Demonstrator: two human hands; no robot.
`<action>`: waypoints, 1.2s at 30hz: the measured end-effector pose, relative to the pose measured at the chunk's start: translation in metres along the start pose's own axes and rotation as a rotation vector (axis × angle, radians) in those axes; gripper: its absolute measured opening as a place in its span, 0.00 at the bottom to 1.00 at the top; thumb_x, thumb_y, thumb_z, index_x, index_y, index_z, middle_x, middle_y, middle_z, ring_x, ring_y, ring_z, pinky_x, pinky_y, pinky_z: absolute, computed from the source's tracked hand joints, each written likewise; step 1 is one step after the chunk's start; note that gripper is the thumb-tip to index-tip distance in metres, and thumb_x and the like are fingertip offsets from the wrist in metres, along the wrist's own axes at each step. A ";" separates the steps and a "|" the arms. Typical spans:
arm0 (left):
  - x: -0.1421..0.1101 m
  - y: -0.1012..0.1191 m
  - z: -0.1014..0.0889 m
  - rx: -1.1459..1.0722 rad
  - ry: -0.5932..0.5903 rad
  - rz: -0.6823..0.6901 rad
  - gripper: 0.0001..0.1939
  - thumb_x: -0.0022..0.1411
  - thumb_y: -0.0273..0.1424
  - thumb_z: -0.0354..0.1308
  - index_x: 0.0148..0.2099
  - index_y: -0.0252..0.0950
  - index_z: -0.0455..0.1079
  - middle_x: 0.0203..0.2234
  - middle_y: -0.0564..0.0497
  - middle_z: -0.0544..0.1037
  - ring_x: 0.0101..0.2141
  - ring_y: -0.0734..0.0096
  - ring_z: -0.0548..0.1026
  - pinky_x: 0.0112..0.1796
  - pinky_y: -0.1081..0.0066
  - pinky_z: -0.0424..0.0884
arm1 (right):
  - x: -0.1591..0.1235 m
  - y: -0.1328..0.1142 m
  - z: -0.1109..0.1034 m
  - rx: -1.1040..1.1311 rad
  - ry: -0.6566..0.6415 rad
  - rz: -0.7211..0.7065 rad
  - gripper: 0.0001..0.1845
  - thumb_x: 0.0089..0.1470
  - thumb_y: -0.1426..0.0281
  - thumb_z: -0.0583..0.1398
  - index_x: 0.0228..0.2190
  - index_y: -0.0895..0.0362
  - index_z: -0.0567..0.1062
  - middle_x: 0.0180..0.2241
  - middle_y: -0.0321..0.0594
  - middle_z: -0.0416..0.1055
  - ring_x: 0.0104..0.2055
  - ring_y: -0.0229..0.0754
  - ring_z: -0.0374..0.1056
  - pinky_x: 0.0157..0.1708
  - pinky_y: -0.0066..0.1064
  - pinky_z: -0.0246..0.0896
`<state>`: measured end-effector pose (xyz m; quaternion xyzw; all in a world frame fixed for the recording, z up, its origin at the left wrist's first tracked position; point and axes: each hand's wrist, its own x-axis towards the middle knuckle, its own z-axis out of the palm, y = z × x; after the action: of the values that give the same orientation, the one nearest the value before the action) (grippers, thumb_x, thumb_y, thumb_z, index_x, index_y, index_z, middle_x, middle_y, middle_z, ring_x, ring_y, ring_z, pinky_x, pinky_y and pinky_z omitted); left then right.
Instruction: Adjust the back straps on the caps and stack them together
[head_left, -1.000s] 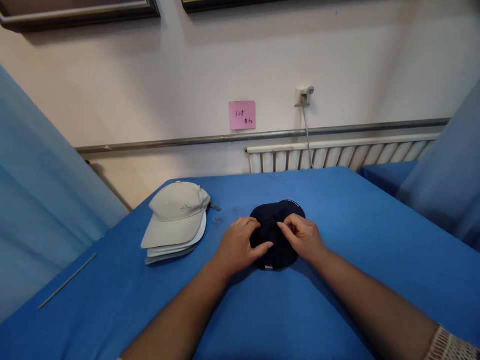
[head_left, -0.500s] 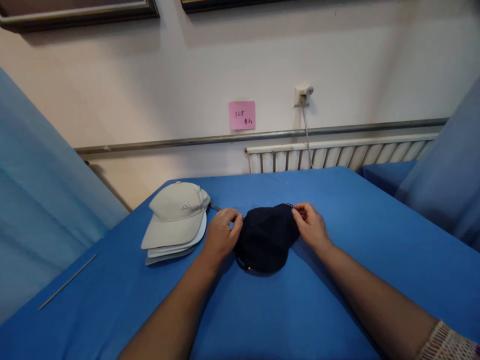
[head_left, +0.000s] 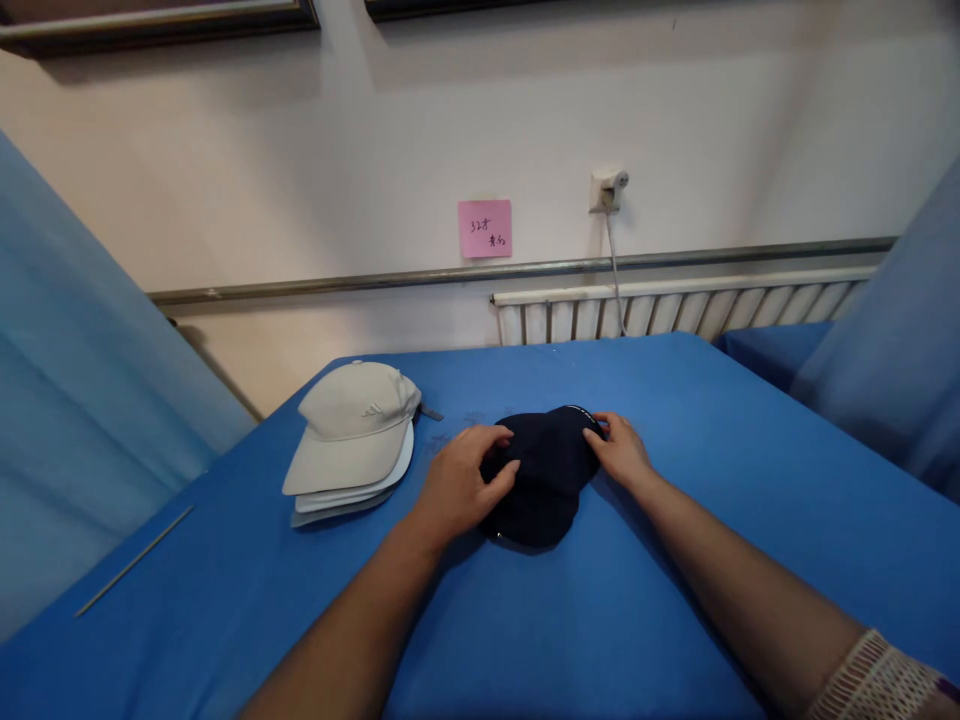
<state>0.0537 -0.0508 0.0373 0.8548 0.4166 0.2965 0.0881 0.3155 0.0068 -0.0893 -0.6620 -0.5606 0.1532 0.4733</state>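
A dark navy cap [head_left: 541, 480] lies on the blue-covered table [head_left: 600, 620] in front of me. My right hand [head_left: 621, 448] pinches the brim edge at its upper right, thumb on top and fingers behind. Over the cap's left side is my left hand [head_left: 472, 475], thumb and fingers parted, close to the fabric; whether it touches cannot be made out. To the left sits a stack of caps, with a light grey cap [head_left: 356, 425] on top, its brim towards me and its strap end sticking out to the right.
A thin stick [head_left: 135, 560] lies near the table's left edge. Blue curtains [head_left: 75, 400] hang on both sides. Behind the table are a metal rail [head_left: 375, 283], a white radiator [head_left: 675, 310], a socket with a plugged cord [head_left: 606, 192] and a pink note [head_left: 485, 229].
My left hand has let go of the cap's left edge and moved right over it, its fingers opening. The right hand keeps hold of the brim, and the cap stays about where it was.
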 end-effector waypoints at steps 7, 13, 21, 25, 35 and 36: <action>0.001 -0.003 0.002 0.083 -0.012 -0.018 0.12 0.62 0.30 0.53 0.48 0.38 0.69 0.40 0.46 0.77 0.41 0.61 0.74 0.43 0.61 0.69 | 0.003 0.003 0.002 0.050 0.046 0.017 0.13 0.46 0.64 0.64 0.36 0.56 0.74 0.29 0.41 0.74 0.29 0.43 0.71 0.28 0.33 0.64; 0.000 -0.003 -0.004 -0.023 -0.078 -0.106 0.17 0.56 0.29 0.58 0.49 0.38 0.68 0.41 0.47 0.77 0.38 0.62 0.75 0.41 0.63 0.71 | 0.002 0.001 0.001 -0.004 0.037 0.032 0.14 0.48 0.64 0.63 0.37 0.56 0.74 0.31 0.43 0.75 0.32 0.45 0.72 0.31 0.34 0.64; 0.002 -0.006 -0.001 -0.049 0.021 -0.110 0.13 0.57 0.27 0.55 0.46 0.37 0.69 0.37 0.48 0.76 0.36 0.66 0.75 0.40 0.65 0.72 | 0.003 -0.006 -0.003 0.011 0.056 0.060 0.11 0.47 0.64 0.62 0.33 0.56 0.74 0.29 0.41 0.75 0.28 0.43 0.70 0.27 0.32 0.60; 0.012 -0.015 -0.013 -0.038 0.203 -0.112 0.13 0.57 0.28 0.55 0.46 0.36 0.68 0.36 0.49 0.76 0.35 0.68 0.75 0.40 0.66 0.73 | 0.007 -0.018 -0.017 0.009 -0.003 0.117 0.11 0.43 0.67 0.63 0.33 0.56 0.73 0.22 0.35 0.71 0.21 0.38 0.66 0.21 0.29 0.54; 0.058 -0.014 -0.032 0.005 0.089 0.143 0.15 0.58 0.24 0.54 0.48 0.38 0.68 0.36 0.50 0.75 0.36 0.71 0.75 0.39 0.68 0.73 | 0.006 -0.024 -0.059 -0.264 -0.358 -0.012 0.25 0.52 0.57 0.60 0.48 0.59 0.71 0.45 0.51 0.73 0.46 0.50 0.69 0.43 0.38 0.61; 0.061 -0.014 -0.030 0.010 0.101 0.157 0.15 0.58 0.24 0.54 0.48 0.38 0.68 0.36 0.50 0.75 0.36 0.71 0.75 0.40 0.68 0.73 | 0.003 -0.028 -0.056 -0.255 -0.317 -0.113 0.26 0.54 0.57 0.59 0.50 0.58 0.69 0.51 0.52 0.69 0.52 0.51 0.66 0.48 0.40 0.59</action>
<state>0.0559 0.0019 0.0822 0.8692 0.3539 0.3432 0.0390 0.3414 -0.0179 -0.0375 -0.6515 -0.6792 0.1565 0.2996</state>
